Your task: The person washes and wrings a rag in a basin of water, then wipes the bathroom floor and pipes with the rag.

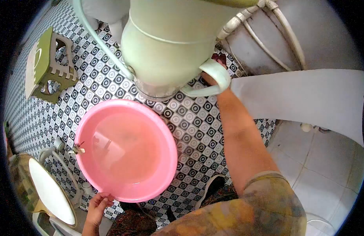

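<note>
A pink basin (172, 153) holding cloudy water stands on the patterned floor. My left hand (100, 201) is at its near left rim, fingers curled and closed against the edge. Above the basin is a large pale green, tub-like appliance (170, 47) with a clear lower band, a loop-shaped handle (219, 80) and a pale hose (97, 37) joined low on its left side. My right arm reaches forward past the handle. My right hand (207, 78) is in shadow, partly hidden behind that handle, so its grip does not show.
A green and beige folding stool (44, 67) stands at the far left. At lower left is an oval white-topped object (52, 192) beside a grey hose. A white curved panel (304, 94) juts in from the right, below white pipes (284, 23). A small object (77, 149) sits on the basin's left rim.
</note>
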Demonstrator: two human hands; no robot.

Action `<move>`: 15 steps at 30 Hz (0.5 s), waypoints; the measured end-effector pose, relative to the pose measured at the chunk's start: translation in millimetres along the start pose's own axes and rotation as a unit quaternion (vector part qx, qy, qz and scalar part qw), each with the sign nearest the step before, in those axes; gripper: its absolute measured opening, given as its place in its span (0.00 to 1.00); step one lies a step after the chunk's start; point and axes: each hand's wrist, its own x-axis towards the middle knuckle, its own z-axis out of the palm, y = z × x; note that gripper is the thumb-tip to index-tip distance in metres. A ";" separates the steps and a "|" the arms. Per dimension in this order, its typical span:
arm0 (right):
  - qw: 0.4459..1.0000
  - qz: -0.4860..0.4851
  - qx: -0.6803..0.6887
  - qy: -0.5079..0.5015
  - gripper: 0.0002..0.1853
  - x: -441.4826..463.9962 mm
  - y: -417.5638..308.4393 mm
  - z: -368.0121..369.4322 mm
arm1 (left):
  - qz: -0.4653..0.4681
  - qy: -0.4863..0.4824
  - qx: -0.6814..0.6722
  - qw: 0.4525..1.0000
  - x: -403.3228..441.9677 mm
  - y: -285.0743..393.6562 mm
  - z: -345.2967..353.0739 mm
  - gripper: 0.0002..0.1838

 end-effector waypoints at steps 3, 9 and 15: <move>0.984 -0.154 0.063 0.061 0.29 -45.5 -16.5 -19.9 | 0.000 -0.012 0.008 1.000 5.1 -9.9 -4.2 0.10; 0.916 -0.350 0.168 -0.100 0.25 -174.0 -43.2 -78.5 | 0.016 -0.042 0.033 0.998 5.2 7.9 1.8 0.11; 0.909 -0.410 0.048 -0.061 0.13 -142.0 -24.1 -112.5 | 0.018 -0.037 0.029 0.999 -1.9 -10.5 -4.6 0.10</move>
